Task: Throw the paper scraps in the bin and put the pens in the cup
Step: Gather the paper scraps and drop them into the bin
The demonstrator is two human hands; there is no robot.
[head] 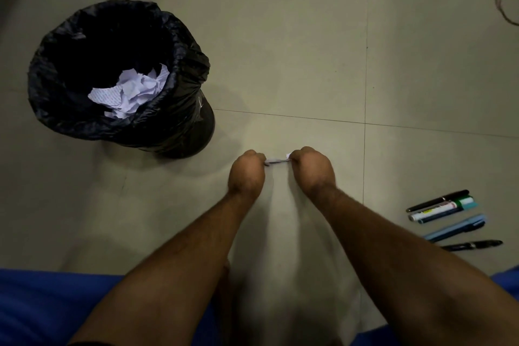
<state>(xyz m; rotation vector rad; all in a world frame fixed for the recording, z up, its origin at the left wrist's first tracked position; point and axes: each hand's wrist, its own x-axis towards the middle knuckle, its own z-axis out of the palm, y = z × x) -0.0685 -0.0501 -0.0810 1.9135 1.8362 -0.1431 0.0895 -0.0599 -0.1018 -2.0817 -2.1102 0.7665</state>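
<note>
A bin [179, 109] lined with a black bag stands on the floor at the upper left, with crumpled white paper [132, 90] inside. In the middle of the view my left hand [247, 174] and my right hand [313, 170] are both closed on the ends of one small white paper scrap [276, 160], stretched between them just above the floor. Several pens [449, 216] lie side by side on the floor at the right, away from both hands. No cup is in view.
The floor is pale tile with dark grout lines. A thin loop of wire [505, 5] lies at the top right corner. Blue fabric [42, 309] covers the bottom left edge, over my legs.
</note>
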